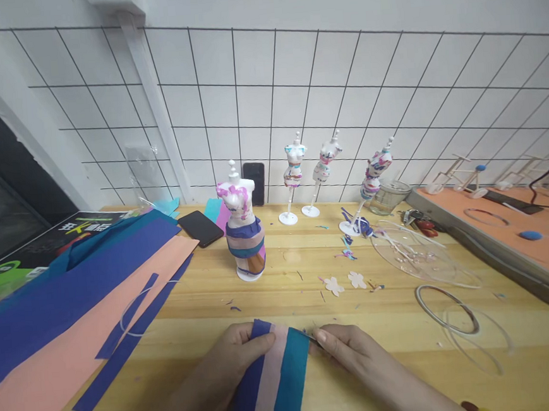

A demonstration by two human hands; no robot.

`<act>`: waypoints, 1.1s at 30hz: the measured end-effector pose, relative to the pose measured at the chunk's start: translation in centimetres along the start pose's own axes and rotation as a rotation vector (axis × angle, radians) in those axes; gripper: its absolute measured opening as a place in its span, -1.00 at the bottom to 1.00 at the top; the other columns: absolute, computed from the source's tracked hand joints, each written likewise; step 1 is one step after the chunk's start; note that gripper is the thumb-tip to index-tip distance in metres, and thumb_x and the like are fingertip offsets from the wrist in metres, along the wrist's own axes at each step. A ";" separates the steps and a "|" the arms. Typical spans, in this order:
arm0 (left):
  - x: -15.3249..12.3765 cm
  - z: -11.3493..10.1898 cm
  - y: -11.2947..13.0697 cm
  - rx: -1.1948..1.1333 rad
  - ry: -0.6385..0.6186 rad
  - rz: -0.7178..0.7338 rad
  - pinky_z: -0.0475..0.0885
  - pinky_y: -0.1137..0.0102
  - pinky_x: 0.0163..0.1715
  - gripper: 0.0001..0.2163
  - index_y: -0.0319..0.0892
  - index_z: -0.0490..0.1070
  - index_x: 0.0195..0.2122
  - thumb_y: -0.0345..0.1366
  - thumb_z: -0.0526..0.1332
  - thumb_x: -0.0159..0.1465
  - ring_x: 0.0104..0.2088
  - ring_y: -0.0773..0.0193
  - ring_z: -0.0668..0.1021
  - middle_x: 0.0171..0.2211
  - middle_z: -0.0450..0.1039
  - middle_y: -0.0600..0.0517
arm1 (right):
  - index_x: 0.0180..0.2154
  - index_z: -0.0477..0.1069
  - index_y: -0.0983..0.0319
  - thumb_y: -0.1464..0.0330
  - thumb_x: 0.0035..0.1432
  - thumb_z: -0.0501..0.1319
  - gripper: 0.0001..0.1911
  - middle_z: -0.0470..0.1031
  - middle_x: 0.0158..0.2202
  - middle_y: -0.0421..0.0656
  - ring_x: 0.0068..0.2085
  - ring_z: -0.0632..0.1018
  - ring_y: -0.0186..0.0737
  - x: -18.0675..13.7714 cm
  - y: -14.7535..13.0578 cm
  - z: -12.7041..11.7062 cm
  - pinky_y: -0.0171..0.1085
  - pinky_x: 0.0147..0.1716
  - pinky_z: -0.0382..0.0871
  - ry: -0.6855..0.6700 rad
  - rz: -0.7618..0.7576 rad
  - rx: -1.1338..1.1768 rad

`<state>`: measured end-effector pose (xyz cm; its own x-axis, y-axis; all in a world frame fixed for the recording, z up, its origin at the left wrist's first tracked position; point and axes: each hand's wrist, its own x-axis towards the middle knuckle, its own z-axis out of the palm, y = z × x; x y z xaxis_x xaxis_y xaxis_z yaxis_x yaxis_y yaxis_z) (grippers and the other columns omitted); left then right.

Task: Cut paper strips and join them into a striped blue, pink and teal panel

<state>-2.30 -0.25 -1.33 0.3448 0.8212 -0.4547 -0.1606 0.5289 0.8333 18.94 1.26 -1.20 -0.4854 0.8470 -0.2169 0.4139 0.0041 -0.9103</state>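
Observation:
Between thumb and fingers, my left hand [241, 354] pinches a layered strip of crepe paper [294, 368], striped dark blue, pale pink and teal. The strip hangs toward the bottom edge of the view. My right hand [345, 349] is closed around a thin dark metal tool [308, 336], whose tip meets the teal top edge of the strip. Most of the tool is hidden by my fingers, so its kind is unclear. Beyond my hands stands a small white dress-form mannequin [239, 208], its lower half wrapped in blue, pink, teal and brown paper.
Blue, teal and peach crepe sheets [97, 308] cover the left side. A phone [201, 228] lies behind them. Three slimmer mannequins [295, 166] stand at the back, near a glass jar [388, 196]. Rings [447, 309] and paper flowers [334, 286] lie to the right, beside an orange-topped surface [508, 219].

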 end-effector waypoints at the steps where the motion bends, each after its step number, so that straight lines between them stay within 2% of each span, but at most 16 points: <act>1: 0.0 0.0 0.0 0.001 0.000 -0.005 0.35 0.50 -0.46 -0.71 -0.26 0.54 -0.40 -0.09 0.34 0.05 -0.46 0.28 0.54 -0.50 0.56 0.00 | -0.50 0.30 0.19 -0.08 0.20 -0.05 -0.48 0.35 -0.50 -0.23 -0.40 0.36 -0.24 0.0 -0.1 0.0 -0.28 -0.32 0.22 -0.002 0.001 0.001; 10: -0.1 0.0 0.1 -0.007 -0.006 -0.018 0.35 0.51 -0.45 -0.71 -0.26 0.56 -0.39 -0.09 0.34 0.05 -0.46 0.29 0.54 -0.48 0.58 -0.02 | -0.48 0.32 0.19 -0.08 0.20 -0.06 -0.47 0.40 -0.45 -0.19 -0.34 0.40 -0.19 0.1 0.0 0.0 -0.26 -0.25 0.24 -0.001 -0.008 0.005; 22: 0.1 -0.1 0.0 0.002 -0.023 -0.022 0.38 0.48 -0.40 -0.68 -0.26 0.56 -0.37 -0.07 0.34 0.05 -0.42 0.24 0.56 -0.46 0.59 -0.04 | -0.47 0.33 0.21 -0.05 0.23 -0.06 -0.48 0.36 -0.50 -0.23 -0.41 0.36 -0.25 0.0 0.1 0.1 -0.30 -0.32 0.23 0.002 -0.003 0.005; 29: 0.0 0.0 0.2 0.008 -0.036 -0.023 0.39 0.46 -0.39 -0.67 -0.26 0.57 -0.33 -0.07 0.33 0.05 -0.39 0.20 0.57 -0.47 0.58 -0.04 | -0.47 0.38 0.21 -0.09 0.20 -0.05 -0.44 0.42 -0.49 -0.21 -0.39 0.40 -0.24 0.2 0.1 0.2 -0.27 -0.27 0.27 0.020 0.005 -0.002; 33: 0.0 -0.1 0.2 0.000 -0.077 -0.007 0.42 0.37 -0.28 -0.62 -0.27 0.57 -0.27 -0.05 0.34 0.04 -0.35 0.13 0.59 -0.41 0.59 -0.09 | -0.47 0.39 0.22 -0.09 0.19 -0.05 -0.44 0.38 -0.52 -0.22 -0.42 0.37 -0.25 0.2 0.4 0.2 -0.28 -0.32 0.25 0.019 0.016 0.001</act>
<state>-2.37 -0.09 -1.19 0.4164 0.7987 -0.4345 -0.1583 0.5342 0.8304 18.85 1.29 -1.71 -0.4638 0.8570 -0.2247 0.4206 -0.0102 -0.9072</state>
